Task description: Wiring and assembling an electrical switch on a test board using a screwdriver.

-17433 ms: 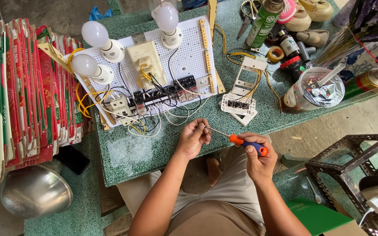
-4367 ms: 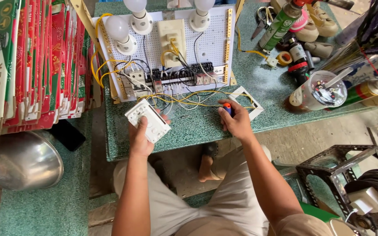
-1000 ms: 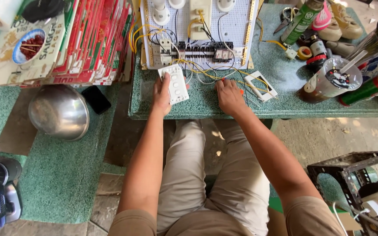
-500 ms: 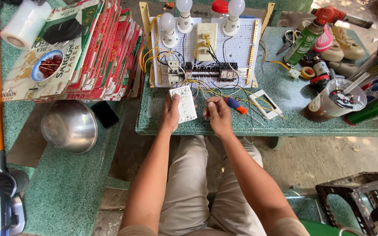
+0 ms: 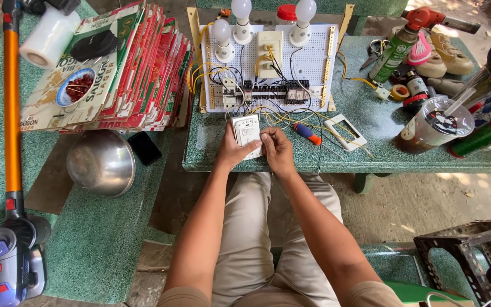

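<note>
a person seated at a green speckled stone counter (image 5: 382,122) is holding a white rectangular plastic switch plate (image 5: 246,132) near the counter's front edge, just below a white perforated wiring board (image 5: 313,62). the left hand (image 5: 233,152) is cupping the plate from below and the left, its fingers clamped around the plate's edge. the right hand (image 5: 278,150) is sitting against the plate's right side, fingertips (image 5: 266,137) bent together and touching it. yellow, white and black wires are trailing from the board to the plate. an orange-and-blue-handled screwdriver (image 5: 307,134) is lying on the counter just right of the right hand, and a white rectangular frame (image 5: 345,132) is lying beyond it.
</note>
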